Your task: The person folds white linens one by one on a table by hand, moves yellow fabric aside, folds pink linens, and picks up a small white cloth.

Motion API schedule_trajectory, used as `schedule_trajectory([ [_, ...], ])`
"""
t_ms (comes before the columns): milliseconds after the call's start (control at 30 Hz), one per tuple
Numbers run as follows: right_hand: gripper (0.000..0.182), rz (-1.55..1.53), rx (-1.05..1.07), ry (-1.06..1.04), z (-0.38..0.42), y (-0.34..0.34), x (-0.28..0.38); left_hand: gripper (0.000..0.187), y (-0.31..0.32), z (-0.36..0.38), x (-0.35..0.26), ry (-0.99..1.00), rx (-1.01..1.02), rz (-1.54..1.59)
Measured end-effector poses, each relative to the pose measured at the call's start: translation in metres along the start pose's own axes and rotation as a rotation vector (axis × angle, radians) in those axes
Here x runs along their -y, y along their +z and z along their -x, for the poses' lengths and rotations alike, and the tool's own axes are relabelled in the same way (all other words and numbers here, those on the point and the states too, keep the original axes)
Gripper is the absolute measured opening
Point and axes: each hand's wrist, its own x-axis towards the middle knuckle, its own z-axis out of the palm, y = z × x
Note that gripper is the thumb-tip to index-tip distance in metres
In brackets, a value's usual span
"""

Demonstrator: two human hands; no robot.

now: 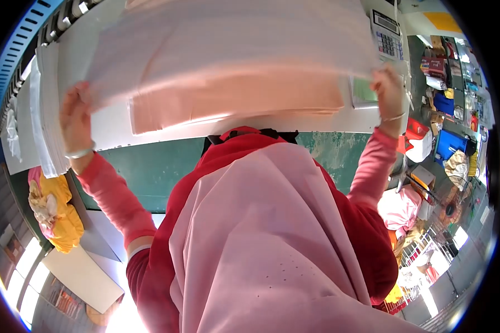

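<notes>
A wide, thin translucent sheet [233, 44], blurred by motion, spreads between my two hands above the table. My left hand [76, 114] pinches its near left corner, fingers closed. At the opposite corner, my right hand [389, 95] is closed on the sheet's edge. Under it lies a flat stack of peach-coloured sheets [239, 100], partly covered by the translucent one. Close to my right hand are a calculator [387, 36] and a greenish flat item [364, 91], partly behind the sheet.
The white tabletop [114, 130] has a green front [150, 172] close to my body. Clear plastic [44, 127] and white sheets lie at its left edge. Yellow cloth [64, 216] hangs at the lower left. Bins and boxes, including a blue bin [450, 144], stand at the right.
</notes>
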Motion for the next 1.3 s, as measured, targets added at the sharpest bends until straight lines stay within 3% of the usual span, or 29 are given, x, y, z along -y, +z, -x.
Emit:
schedule_trajectory([
  [67, 0.01, 0.052, 0.061, 0.081, 0.024, -0.002, -0.055, 0.025, -0.017, 0.019, 0.047, -0.082, 0.123, -0.193],
  [133, 0.014, 0.509, 0.18, -0.068, 0.031, -0.024, -0.138, 0.03, -0.013, 0.039, 0.088, -0.182, 0.194, -0.314],
  [233, 0.022, 0.855, 0.142, 0.092, 0.05, -0.01, -0.128, 0.041, -0.027, 0.049, 0.13, -0.234, 0.276, -0.69],
  [333, 0.03, 1.26, -0.231, -0.245, 0.041, 0.017, -0.089, 0.045, -0.002, 0.038, 0.102, 0.251, -0.073, -1.235],
  [400, 0.04, 1.024, -0.123, -0.566, 0.016, 0.034, -0.072, 0.047, 0.041, 0.024, 0.076, 0.467, -0.185, -1.326],
  [467, 0.049, 0.905, -0.032, -0.75, 0.002, 0.072, -0.069, 0.045, 0.08, 0.012, 0.074, 0.64, -0.059, -1.236],
  [500, 0.054, 0.839, 0.013, -0.843, -0.001, 0.09, -0.067, 0.041, 0.093, 0.016, 0.076, 0.547, 0.041, -1.171],
  [533, 0.057, 0.94, 0.064, -0.782, 0.006, 0.101, -0.063, 0.038, 0.097, 0.019, 0.079, 0.456, 0.137, -1.103],
  [567, 0.061, 1.039, 0.116, -0.722, 0.019, 0.109, -0.06, 0.023, 0.092, 0.021, 0.085, 0.567, 0.085, -1.085],
  [667, 0.067, 1.195, 0.165, -0.573, 0.024, 0.091, -0.096, 0.011, 0.041, 0.041, 0.094, 0.168, -0.111, -0.813],
  [700, 0.067, 1.192, 0.135, -0.533, 0.027, 0.08, -0.107, 0.006, 0.028, 0.052, 0.093, 0.084, -0.172, -0.882],
  [733, 0.066, 1.182, 0.125, -0.495, 0.029, 0.085, -0.115, 0.005, 0.006, 0.072, 0.097, -0.024, -0.113, -0.829],
  [1000, 0.065, 1.164, 0.129, -0.567, 0.023, 0.091, -0.116, 0.023, 0.007, 0.086, 0.113, -0.106, -0.201, -0.939],
  [1233, 0.062, 1.151, 0.124, -0.617, 0.022, 0.09, -0.115, 0.022, 0.012, 0.084, 0.111, 0.113, -0.208, -0.891],
  [1300, 0.061, 1.143, 0.114, -0.649, 0.021, 0.089, -0.117, 0.021, 0.015, 0.086, 0.108, 0.153, -0.297, -0.928],
])
